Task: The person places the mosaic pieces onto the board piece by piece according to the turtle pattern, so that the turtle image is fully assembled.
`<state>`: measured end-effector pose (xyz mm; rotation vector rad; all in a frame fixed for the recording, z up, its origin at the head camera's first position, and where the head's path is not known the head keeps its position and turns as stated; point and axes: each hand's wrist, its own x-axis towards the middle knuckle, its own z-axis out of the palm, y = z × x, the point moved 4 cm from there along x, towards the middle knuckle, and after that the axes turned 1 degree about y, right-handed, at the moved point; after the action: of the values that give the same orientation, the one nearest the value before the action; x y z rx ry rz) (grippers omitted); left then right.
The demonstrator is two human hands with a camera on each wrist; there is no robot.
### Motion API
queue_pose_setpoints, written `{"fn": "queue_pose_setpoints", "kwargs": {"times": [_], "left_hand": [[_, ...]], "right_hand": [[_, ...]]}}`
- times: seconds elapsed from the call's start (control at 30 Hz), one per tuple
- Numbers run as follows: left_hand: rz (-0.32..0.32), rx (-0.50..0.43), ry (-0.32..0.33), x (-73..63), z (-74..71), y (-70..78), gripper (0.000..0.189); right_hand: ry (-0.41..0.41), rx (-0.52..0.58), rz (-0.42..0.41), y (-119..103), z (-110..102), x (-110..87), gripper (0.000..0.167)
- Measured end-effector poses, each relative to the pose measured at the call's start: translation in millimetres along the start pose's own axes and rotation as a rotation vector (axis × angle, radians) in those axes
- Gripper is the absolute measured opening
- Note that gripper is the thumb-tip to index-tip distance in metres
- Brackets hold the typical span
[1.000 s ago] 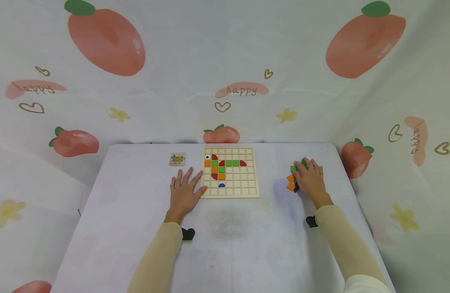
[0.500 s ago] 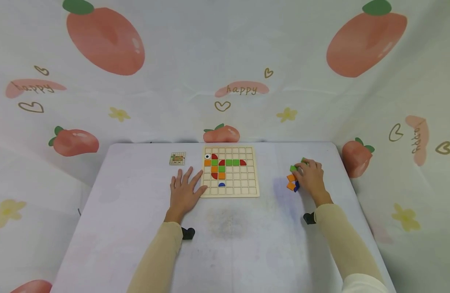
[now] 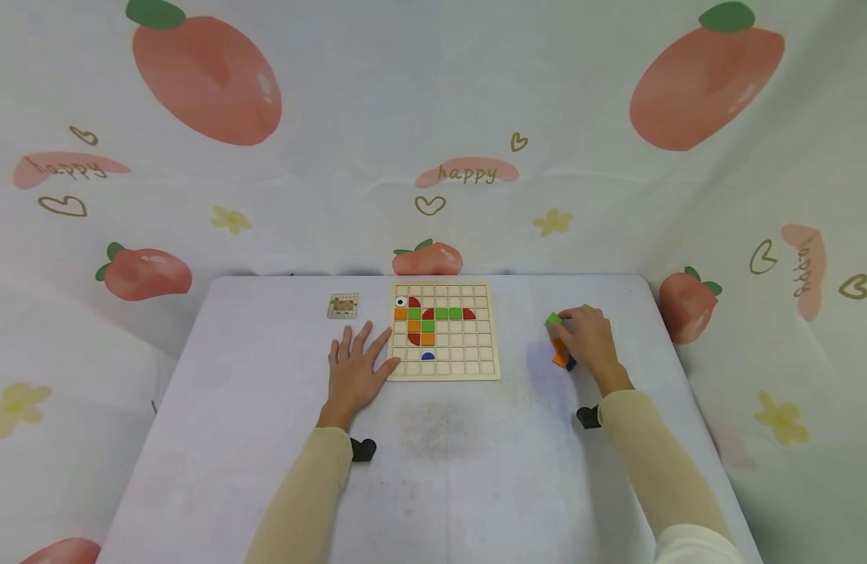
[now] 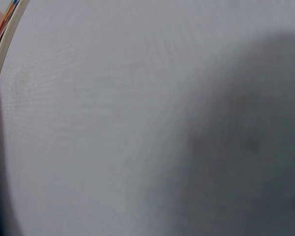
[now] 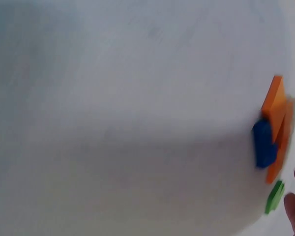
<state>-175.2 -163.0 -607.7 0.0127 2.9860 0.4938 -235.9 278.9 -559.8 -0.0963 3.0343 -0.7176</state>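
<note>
My left hand (image 3: 355, 380) lies with spread fingers at the left edge of a wooden grid board (image 3: 468, 363), its thumb on the board's corner. Set into the board are a round eye tile (image 3: 401, 301), red quarter-round tiles (image 3: 469, 314), green and orange squares, and a blue half-round tile (image 3: 428, 356). My right hand (image 3: 590, 343) is over a small pile at the right, pinching a green square tile (image 3: 553, 319) between thumb and index finger. Under and beside it lie orange tiles (image 3: 560, 361) and a blue tile (image 5: 263, 145). The palm hides part of the pile.
A small picture card (image 3: 344, 305) lies left of the board. White cloth walls with printed fruit close in the table (image 3: 447, 486) at the back and sides. In the right wrist view another green piece (image 5: 274, 197) lies near the fingers.
My right hand has moved slightly left over the pile, and the green tile at its fingertips has shifted left with it. My left hand and the board have stayed put.
</note>
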Motion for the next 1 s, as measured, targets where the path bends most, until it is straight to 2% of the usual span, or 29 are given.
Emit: {"fn": "queue_pose_setpoints", "kwargs": {"times": [0.23,0.57,1.0], "left_hand": [[0.007,-0.011,0.014,-0.8,-1.5,0.6,0.07],[0.007,-0.011,0.005,-1.3,-1.1,0.3,0.07],[-0.004,-0.004,-0.034,2.3,0.1,-1.9,0.071]], "right_hand": [[-0.05,0.075,-0.009,-24,10,8.2,0.041],[-0.039,0.092,-0.135,-70,29,19.2,0.036],[-0.155,0.105,-0.196,-130,61,25.0,0.04]]}}
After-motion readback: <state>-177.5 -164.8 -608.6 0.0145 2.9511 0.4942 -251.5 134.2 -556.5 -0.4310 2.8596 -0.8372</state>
